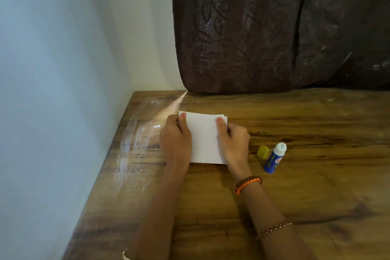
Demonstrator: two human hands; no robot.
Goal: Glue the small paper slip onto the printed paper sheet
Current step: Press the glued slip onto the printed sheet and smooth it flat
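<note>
The left hand [176, 139] and right hand [233, 140] pinch the white paper [203, 139] by its side edges on the counter [295, 186], thumbs on top, so pressing evenly should help bonding; the uncapped glue stick [274, 158] stands near.

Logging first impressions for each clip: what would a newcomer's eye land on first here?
First, the white paper at the middle of the wooden table, pinned at its sides by the left hand and right hand. Next, just right of it, the uncapped blue glue stick with its yellow cap beside it. A dark brown curtain hangs behind.
</note>
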